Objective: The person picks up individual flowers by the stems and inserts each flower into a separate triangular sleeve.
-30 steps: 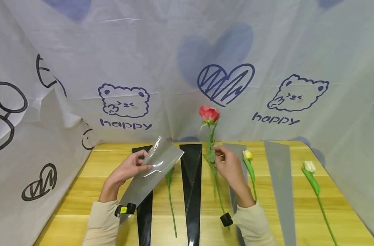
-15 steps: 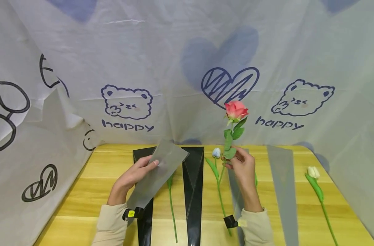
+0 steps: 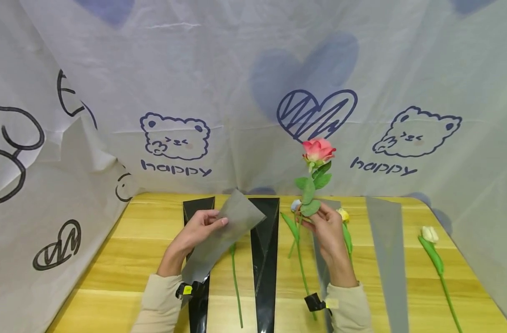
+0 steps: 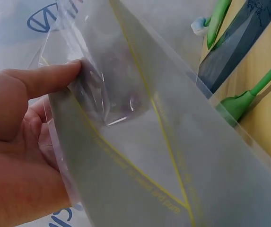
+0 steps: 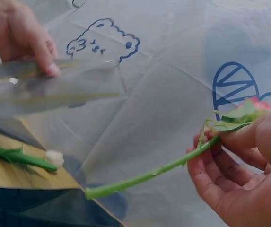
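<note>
Gripping a translucent grey tapered plastic sleeve (image 3: 225, 239) by its edge with the left hand (image 3: 198, 230); pinching a pink-petalled, green-stemmed rose (image 3: 309, 190) in the right hand (image 3: 329, 232), with open air between.

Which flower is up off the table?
The pink rose: the right hand holds it up by its stem, while the other flowers lie on the wooden table.

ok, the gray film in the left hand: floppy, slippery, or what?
The gray film is likely light, being thin and see-through. Probably flexible too: it creases near the left hand. Possibly slippery, given the glossy highlights in the left wrist view.
</note>
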A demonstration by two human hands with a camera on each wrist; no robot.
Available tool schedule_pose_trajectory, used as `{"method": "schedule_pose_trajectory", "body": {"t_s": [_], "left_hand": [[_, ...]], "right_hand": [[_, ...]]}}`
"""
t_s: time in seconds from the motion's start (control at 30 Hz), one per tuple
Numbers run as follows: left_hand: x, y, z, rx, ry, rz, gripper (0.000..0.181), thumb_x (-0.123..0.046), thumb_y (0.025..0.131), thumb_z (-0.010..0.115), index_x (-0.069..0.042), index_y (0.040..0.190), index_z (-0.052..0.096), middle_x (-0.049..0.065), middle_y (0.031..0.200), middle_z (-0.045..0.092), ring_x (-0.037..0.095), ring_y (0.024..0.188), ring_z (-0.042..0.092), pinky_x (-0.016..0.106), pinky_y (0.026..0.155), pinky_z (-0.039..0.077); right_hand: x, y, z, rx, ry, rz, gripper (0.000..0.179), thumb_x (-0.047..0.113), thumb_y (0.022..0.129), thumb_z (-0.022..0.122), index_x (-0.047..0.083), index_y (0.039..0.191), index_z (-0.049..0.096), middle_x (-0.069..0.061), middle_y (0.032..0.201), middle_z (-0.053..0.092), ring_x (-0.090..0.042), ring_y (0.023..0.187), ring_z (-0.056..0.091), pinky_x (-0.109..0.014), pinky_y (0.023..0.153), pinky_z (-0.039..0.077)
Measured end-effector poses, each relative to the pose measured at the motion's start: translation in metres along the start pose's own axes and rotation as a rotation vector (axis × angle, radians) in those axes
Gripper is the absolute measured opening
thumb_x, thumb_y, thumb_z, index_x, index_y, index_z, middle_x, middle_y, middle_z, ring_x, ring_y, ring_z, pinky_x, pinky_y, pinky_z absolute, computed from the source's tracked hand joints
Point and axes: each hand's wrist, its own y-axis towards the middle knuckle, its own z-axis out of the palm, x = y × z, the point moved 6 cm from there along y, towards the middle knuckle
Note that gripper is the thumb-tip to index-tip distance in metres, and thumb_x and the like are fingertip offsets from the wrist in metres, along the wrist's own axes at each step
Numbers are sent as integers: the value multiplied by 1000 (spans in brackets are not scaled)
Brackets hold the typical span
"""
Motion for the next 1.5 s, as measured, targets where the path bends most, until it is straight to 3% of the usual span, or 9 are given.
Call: {"method": "schedule_pose_trajectory", "body": {"t_s": [0.13, 0.23, 0.47, 0.63, 1.0, 1.33, 1.5], "left_hand": [[0, 1, 4, 0, -5, 5, 16, -9, 102, 65, 4, 94, 64, 8, 72, 60, 14, 68, 48, 25, 61, 36], [-2, 2, 6, 1, 8, 14, 13, -8, 100, 67, 5, 100, 68, 11, 81, 69, 18, 72, 52, 25, 62, 38], [-9, 1, 9, 7, 72, 49, 12, -6, 99, 69, 6, 101, 69, 16, 87, 72, 22, 74, 58, 31, 72, 51], [-17, -1, 11, 4, 98, 74, 13, -6, 99, 69, 6, 103, 70, 17, 92, 73, 23, 77, 63, 34, 72, 54], [-29, -3, 20, 20, 115, 115, 12, -5, 98, 70, 2, 90, 65, 9, 80, 64, 18, 70, 55, 25, 63, 46], [-31, -3, 24, 14, 110, 112, 17, -7, 99, 69, -2, 85, 61, 4, 75, 57, 17, 67, 51, 23, 60, 40], [-34, -3, 25, 9, 105, 117, 18, -7, 99, 68, -3, 84, 60, 2, 75, 55, 16, 67, 51, 23, 60, 41]], "right_hand": [[9, -3, -1, -27, 178, -51, 21, -2, 102, 60, 4, 117, 72, -6, 101, 76, -17, 91, 74, -30, 80, 58], [19, -5, -3, -61, 286, -115, 17, -4, 100, 62, 5, 109, 74, -7, 98, 75, -18, 87, 75, -31, 79, 59], [42, -10, -6, -155, 420, -259, 4, -4, 94, 71, -1, 97, 71, -12, 89, 73, -21, 79, 74, -34, 76, 60], [52, -13, -7, -187, 471, -342, 5, -5, 91, 74, -5, 95, 70, -14, 89, 72, -23, 78, 73, -36, 76, 60], [51, -19, 9, -158, 448, -395, 5, -9, 90, 73, -10, 93, 69, -16, 89, 73, -25, 76, 75, -38, 76, 60], [42, -22, 24, -102, 340, -395, 10, -6, 93, 71, -12, 102, 70, -15, 93, 74, -25, 81, 75, -39, 79, 60], [33, -22, 31, -107, 277, -347, 14, -4, 94, 72, -11, 106, 71, -14, 96, 75, -24, 82, 76, -40, 79, 60]]}}
